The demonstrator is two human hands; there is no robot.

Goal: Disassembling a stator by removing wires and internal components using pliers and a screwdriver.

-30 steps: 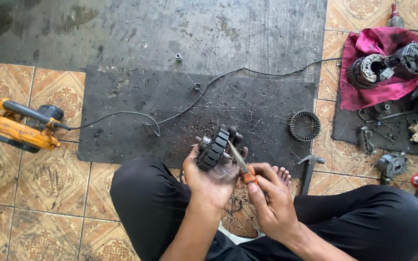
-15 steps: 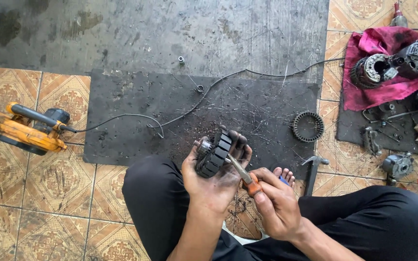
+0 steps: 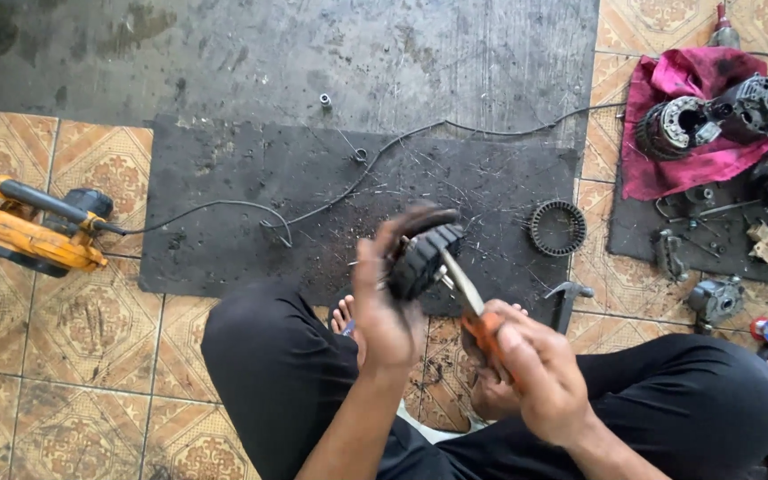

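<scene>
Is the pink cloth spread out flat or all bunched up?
Bunched up. The crumpled pink cloth lies in folds on the tiled floor, partly under a round grey metal motor part.

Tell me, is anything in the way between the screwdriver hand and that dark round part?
Nothing visible is. The left hand holds the dark round motor part up over the lap, and the right hand grips the orange-handled screwdriver, whose shaft runs straight to the part with no object between.

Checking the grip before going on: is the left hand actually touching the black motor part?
Touching. The head view shows the left hand wrapped around the black motor part, fingers curling over its top.
</scene>
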